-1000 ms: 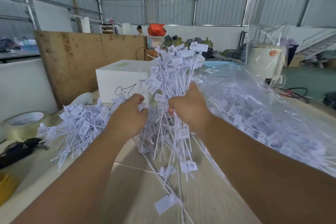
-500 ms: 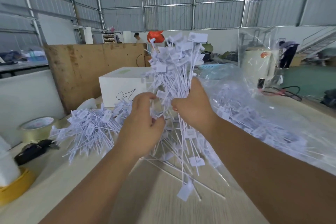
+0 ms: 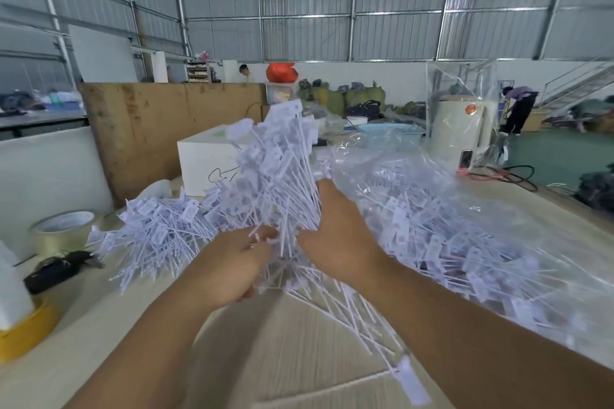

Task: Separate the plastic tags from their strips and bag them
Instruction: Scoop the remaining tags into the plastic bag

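Observation:
A thick bundle of white plastic tags (image 3: 275, 169) stands upright over the table, its flat label ends fanned out at the top. My left hand (image 3: 232, 266) grips the thin stems at the bundle's base, fingers curled round them. My right hand (image 3: 335, 236) holds the bundle from the right side, fingers hidden among the stems. A loose heap of the same tags (image 3: 159, 236) lies on the table to the left. To the right lies a clear plastic bag (image 3: 465, 229) with many tags inside. One stray tag (image 3: 410, 382) lies near the front.
A white box (image 3: 206, 163) stands behind the bundle, a brown board (image 3: 159, 123) behind that. A tape roll (image 3: 63, 229), a black object (image 3: 56, 271) and a yellow-rimmed item (image 3: 26, 332) sit at the left. A white cylinder (image 3: 460, 133) in plastic and cables (image 3: 508, 174) are far right.
The bundle has come lower and tilted left. My left hand slid down to the stems' base; my right hand shifted to the bundle's right side.

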`<state>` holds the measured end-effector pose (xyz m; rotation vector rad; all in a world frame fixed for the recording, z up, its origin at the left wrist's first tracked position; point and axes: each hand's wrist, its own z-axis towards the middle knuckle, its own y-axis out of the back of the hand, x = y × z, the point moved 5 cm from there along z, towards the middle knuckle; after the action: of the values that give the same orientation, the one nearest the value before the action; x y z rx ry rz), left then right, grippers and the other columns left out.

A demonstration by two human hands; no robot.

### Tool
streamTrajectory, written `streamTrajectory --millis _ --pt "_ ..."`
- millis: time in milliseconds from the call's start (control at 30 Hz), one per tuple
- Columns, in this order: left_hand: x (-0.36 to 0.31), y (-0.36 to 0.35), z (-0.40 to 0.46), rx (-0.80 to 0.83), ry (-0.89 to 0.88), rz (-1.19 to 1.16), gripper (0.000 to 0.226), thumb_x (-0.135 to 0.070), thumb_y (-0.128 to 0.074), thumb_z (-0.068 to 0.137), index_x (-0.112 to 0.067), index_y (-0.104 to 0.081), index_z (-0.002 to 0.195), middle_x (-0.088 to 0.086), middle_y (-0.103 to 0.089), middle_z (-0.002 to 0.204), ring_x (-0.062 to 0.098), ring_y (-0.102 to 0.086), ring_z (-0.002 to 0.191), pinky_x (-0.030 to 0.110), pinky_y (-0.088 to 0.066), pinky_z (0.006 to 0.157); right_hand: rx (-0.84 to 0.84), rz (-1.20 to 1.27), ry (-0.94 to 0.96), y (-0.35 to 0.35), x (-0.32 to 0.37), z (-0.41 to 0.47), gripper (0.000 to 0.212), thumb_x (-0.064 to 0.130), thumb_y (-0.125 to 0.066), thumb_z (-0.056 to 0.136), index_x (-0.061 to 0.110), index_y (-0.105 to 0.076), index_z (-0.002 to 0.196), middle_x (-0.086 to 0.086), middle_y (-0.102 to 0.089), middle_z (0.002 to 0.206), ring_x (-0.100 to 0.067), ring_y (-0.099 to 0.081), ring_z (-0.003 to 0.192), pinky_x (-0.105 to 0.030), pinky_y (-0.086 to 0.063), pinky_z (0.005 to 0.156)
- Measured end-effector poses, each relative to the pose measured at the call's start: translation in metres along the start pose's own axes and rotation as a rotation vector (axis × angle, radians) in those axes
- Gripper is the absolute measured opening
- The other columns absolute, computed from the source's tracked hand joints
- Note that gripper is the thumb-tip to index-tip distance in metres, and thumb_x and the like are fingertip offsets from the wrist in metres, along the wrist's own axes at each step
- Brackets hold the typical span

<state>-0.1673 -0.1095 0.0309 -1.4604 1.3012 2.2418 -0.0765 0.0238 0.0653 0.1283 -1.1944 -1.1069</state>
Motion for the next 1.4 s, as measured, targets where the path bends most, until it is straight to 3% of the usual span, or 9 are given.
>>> streamTrajectory --millis 200,367,633,767,833,1033,1167,1233,1400 --pt "-0.009 0.009 -0.006 -0.084 -0.081 0.262 0.022 -0.033 -0.063 0.08 -0.037 -0.067 0.101 -0.023 -0.067 0.096 0.0 -0.058 0.056 0.027 -0.044 0.067 -0.005 -0.093 -0.024 -0.009 -0.031 -0.013 0.039 0.012 -0.063 0.082 0.022 -0.043 0.115 0.0 -0.052 0.106 -0.016 -0.055 0.089 -0.038 -0.051 0.079" --pt "-0.008 0.027 -0.003 -0.479 -0.078 0.231 0.003 -0.034 -0.062 0.085 -0.036 -0.063 0.087 -0.016 -0.063 0.073 -0.003 -0.057 0.056 0.022 -0.036 0.053 -0.033 -0.079 -0.006 -0.012 -0.039 -0.01 0.042 0.009 -0.063 0.082 0.025 -0.042 0.114 0.001 -0.05 0.106 -0.015 -0.053 0.086 -0.031 -0.045 0.071" --pt "0.016 -0.021 0.014 -0.089 0.264 -0.268 0.131 -0.095 -0.059 0.042 -0.029 -0.026 0.151 -0.008 -0.04 0.15 0.017 -0.049 0.127 0.033 -0.039 0.088 -0.052 -0.131 0.14 -0.017 -0.024 -0.018 0.049 0.007 -0.059 0.081 0.027 -0.038 0.12 0.005 -0.043 0.12 -0.018 -0.053 0.099 -0.038 -0.05 0.079" --pt "-0.012 -0.04 0.023 -0.069 0.011 -0.618 0.078 -0.056 -0.078 0.057 -0.022 -0.061 0.126 -0.007 -0.073 0.11 0.002 -0.07 0.09 0.014 -0.053 0.062 -0.068 -0.152 0.226 -0.015 -0.014 -0.023 0.044 0.008 -0.057 0.081 0.025 -0.038 0.117 0.01 -0.038 0.113 -0.018 -0.055 0.091 -0.036 -0.049 0.068" --pt "-0.018 -0.046 0.025 -0.066 -0.031 -0.722 0.066 -0.044 -0.077 0.06 -0.013 -0.066 0.118 0.002 -0.074 0.105 0.012 -0.07 0.098 0.021 -0.055 0.075 -0.074 -0.137 0.249 -0.014 -0.014 -0.025 0.045 0.006 -0.057 0.08 0.022 -0.04 0.119 0.008 -0.038 0.116 -0.017 -0.055 0.088 -0.032 -0.045 0.065" --pt "-0.021 -0.065 0.032 -0.094 0.061 -0.986 0.06 -0.035 -0.081 0.068 -0.004 -0.066 0.117 0.013 -0.066 0.104 0.027 -0.063 0.104 0.046 -0.046 0.097 0.017 -0.136 0.276 -0.021 -0.018 -0.024 0.057 0.004 -0.056 0.081 0.015 -0.037 0.133 0.004 -0.037 0.122 -0.019 -0.054 0.1 -0.032 -0.048 0.078" --pt "-0.013 -0.073 0.034 -0.18 0.103 -1.161 0.011 -0.026 -0.07 0.077 -0.015 -0.068 0.076 0.004 -0.061 0.069 0.016 -0.062 0.066 0.027 -0.049 0.064 0.148 -0.204 0.336 -0.029 -0.022 -0.026 0.06 0.009 -0.055 0.08 0.013 -0.036 0.137 0.001 -0.035 0.131 -0.025 -0.053 0.109 -0.042 -0.051 0.084" --pt "-0.007 -0.075 0.034 -0.14 0.17 -1.238 0.021 -0.023 -0.06 0.084 -0.018 -0.057 0.064 0.0 -0.049 0.056 0.012 -0.054 0.053 0.025 -0.041 0.051 0.185 -0.286 0.37 -0.033 -0.023 -0.026 0.057 0.015 -0.055 0.082 0.014 -0.038 0.136 0.001 -0.034 0.132 -0.025 -0.052 0.111 -0.042 -0.051 0.085" --pt "0.004 -0.066 0.04 -0.059 0.195 -1.334 0.012 -0.021 -0.052 0.083 -0.012 -0.054 0.075 0.007 -0.046 0.071 0.021 -0.053 0.068 0.032 -0.042 0.064 0.156 -0.479 0.458 -0.038 -0.019 -0.025 0.066 0.025 -0.061 0.081 0.014 -0.041 0.142 -0.007 -0.037 0.144 -0.031 -0.053 0.112 -0.036 -0.042 0.093"
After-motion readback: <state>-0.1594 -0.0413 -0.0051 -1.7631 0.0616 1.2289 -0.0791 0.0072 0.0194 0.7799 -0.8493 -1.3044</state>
